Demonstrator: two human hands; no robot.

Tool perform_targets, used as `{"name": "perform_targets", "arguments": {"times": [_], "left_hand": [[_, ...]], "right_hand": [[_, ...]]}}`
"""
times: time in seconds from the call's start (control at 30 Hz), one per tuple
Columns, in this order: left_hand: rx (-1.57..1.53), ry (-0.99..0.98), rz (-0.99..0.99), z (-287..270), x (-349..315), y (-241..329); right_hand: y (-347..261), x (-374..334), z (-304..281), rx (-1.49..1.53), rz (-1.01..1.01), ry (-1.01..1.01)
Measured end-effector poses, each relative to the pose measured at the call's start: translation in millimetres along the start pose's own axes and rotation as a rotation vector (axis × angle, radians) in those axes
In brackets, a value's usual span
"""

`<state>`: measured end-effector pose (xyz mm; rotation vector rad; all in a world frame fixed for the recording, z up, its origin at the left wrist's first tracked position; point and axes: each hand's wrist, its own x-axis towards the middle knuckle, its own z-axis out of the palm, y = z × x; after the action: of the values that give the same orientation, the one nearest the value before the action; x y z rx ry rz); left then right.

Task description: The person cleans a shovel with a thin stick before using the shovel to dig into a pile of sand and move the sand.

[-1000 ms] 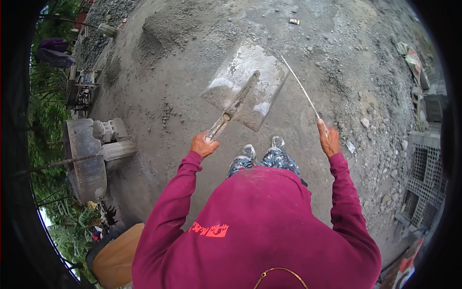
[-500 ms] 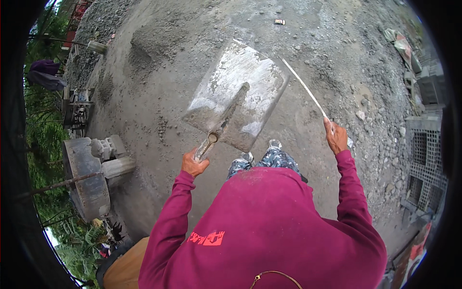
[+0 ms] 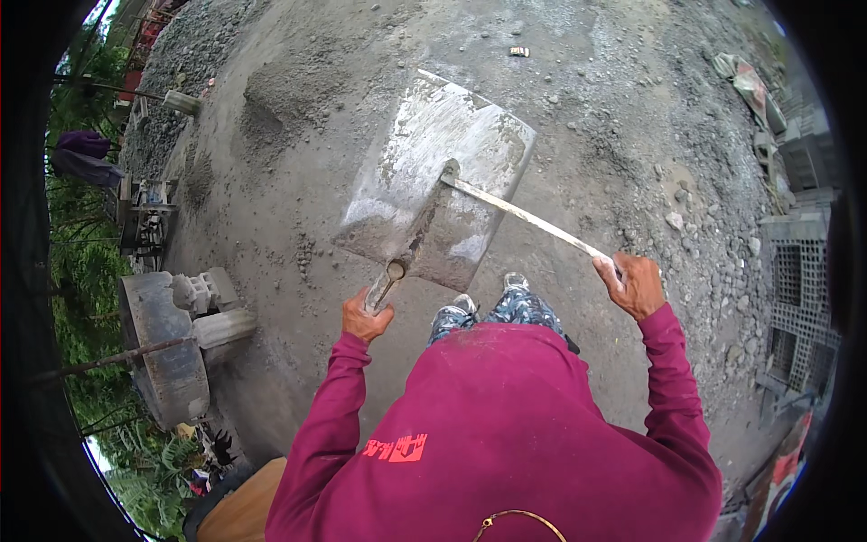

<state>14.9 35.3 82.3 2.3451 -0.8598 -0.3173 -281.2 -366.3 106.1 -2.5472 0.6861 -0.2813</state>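
Note:
My left hand (image 3: 363, 318) is closed round the shaft of a shovel (image 3: 474, 131) just behind its metal socket. The wide, square blade points away from me, tilted, with pale scraped patches and grey-brown dirt on its face. Out to the right, my right hand (image 3: 639, 285) grips one end of a thin, flat, whitish strip (image 3: 535, 220). Its far end lies over the middle of the blade, at the top of the raised socket ridge. Whether the strip's tip presses on the metal I cannot tell. Most of the shaft is hidden by my hand and arm.
Gravelly ground surrounds my shoes (image 3: 516, 282). Left are a rusty curved metal piece (image 3: 163, 348), a concrete block (image 3: 206, 291) and a gravel heap (image 3: 298, 86). Grey latticed crates (image 3: 799, 303) stand at the right edge. A small can-like object (image 3: 519, 51) lies far ahead.
The strip has swung down and left, from beyond the blade's right edge to across its middle. My right hand has turned and moved slightly nearer me; the shovel has barely shifted.

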Motion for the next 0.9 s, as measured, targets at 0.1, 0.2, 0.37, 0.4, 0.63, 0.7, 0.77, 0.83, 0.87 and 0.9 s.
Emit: {"name": "perform_targets", "arguments": {"times": [0.1,0.2,0.37,0.4,0.63,0.7,0.77,0.83,0.87,0.9], "left_hand": [[0.013,0.028,0.009,-0.6,-1.0,-2.6],[-0.001,0.037,0.011,-1.4,-1.4,-3.1],[-0.002,-0.003,-0.002,-4.2,-1.6,4.2],[-0.003,-0.001,-0.002,-4.7,-2.5,1.7],[0.061,-0.024,-0.048,-2.4,-4.3,-12.4],[0.079,-0.02,-0.056,-1.8,-8.7,-18.9],[0.095,-0.09,-0.094,-2.2,-10.8,-21.8],[0.094,-0.095,-0.108,0.1,-16.6,-16.2],[0.098,-0.109,-0.121,-0.1,-13.7,-12.8],[0.106,-0.1,-0.119,-2.7,-11.7,-8.7]], "right_hand": [[-4.6,2.5,-2.3,-0.028,0.007,0.023],[-1.6,-0.2,2.4,-0.038,0.008,0.012],[5.4,3.0,3.2,-0.026,0.093,-0.037],[6.2,4.5,5.1,-0.018,0.111,-0.057],[14.0,3.6,20.1,-0.116,0.156,-0.08],[18.5,4.5,33.0,-0.157,0.184,-0.112],[58.6,-5.3,57.9,-0.146,0.385,-0.033],[72.7,-2.0,56.6,-0.131,0.56,0.056],[69.3,-3.1,48.1,-0.03,0.552,0.08],[55.9,-4.8,39.2,0.077,0.549,0.095]]}}
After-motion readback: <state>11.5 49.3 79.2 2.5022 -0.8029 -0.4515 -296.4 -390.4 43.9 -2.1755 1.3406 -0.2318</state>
